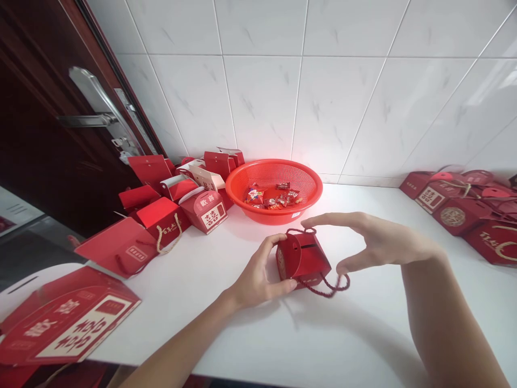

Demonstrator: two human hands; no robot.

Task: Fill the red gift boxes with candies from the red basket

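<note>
A small red gift box (310, 257) with dark red rope handles sits in front of me on the white table. My left hand (264, 277) holds it from the left side, fingers behind it and thumb at its front. My right hand (363, 242) is over the right of the box, index finger and thumb spread wide. Its index fingertip is by the far rope handle, and its thumb is at the near rope loop (337, 288); whether they touch the rope I cannot tell.
Behind the box stands a red plastic basket (274, 215) with wrapped candies (278, 200) inside. Several red boxes with lids up (161, 226) crowd the left, one large box (72, 318) nearest me. More red boxes (456, 213) line the right. A tiled wall (262, 97) closes the back.
</note>
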